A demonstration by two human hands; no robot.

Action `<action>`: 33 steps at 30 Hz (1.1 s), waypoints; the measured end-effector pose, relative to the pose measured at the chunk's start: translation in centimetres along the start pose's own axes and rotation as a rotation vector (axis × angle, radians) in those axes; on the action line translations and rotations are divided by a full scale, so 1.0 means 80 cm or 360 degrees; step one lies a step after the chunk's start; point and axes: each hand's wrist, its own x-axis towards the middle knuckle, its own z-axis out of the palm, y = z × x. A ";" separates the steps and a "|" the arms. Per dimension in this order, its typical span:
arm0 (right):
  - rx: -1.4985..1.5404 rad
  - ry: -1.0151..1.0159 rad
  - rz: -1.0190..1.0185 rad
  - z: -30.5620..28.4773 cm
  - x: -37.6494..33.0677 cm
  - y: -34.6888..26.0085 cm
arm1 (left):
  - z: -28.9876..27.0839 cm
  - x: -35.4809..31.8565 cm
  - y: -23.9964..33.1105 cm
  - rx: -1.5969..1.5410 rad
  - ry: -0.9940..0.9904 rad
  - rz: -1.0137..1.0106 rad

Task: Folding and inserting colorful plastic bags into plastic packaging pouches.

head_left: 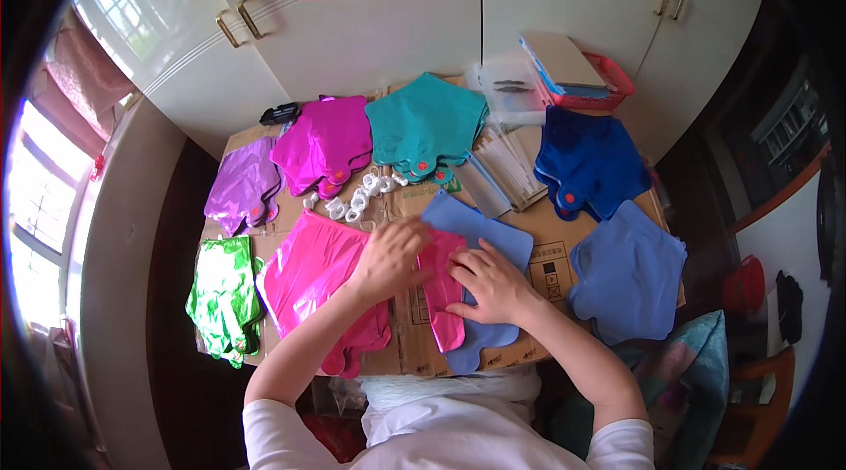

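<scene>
A folded pink foil balloon (442,289) was pressed flat under both hands, left (388,257) and right (492,283), upon a periwinkle foil balloon (480,232) at the near table edge, sorted coloured stacks (423,122) lying beyond.

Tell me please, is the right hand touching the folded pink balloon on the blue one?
Touching. The head view shows the right hand lying flat with its fingers on the folded pink balloon, which rests on the blue balloon; no gap shows between them.

Around the folded pink balloon (443,289), foil balloons are showing periwinkle (480,228), hot pink (308,272), shiny green (222,294), purple (242,184), magenta (326,144), teal (426,122) and dark blue (589,162); the bench (546,263) is showing cardboard brown.
</scene>
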 end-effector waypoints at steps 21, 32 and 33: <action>-0.0069 -0.0060 0.0026 -0.007 0.000 -0.005 | -0.015 -0.030 0.056 0.0188 -0.0672 0.0195; -0.0024 0.0098 0.0063 -0.013 0.000 0.003 | -0.003 -0.022 0.038 0.0110 -0.0397 0.0226; -0.0061 0.0170 0.0106 -0.015 -0.001 0.009 | -0.004 -0.021 0.040 0.0135 -0.0418 0.0233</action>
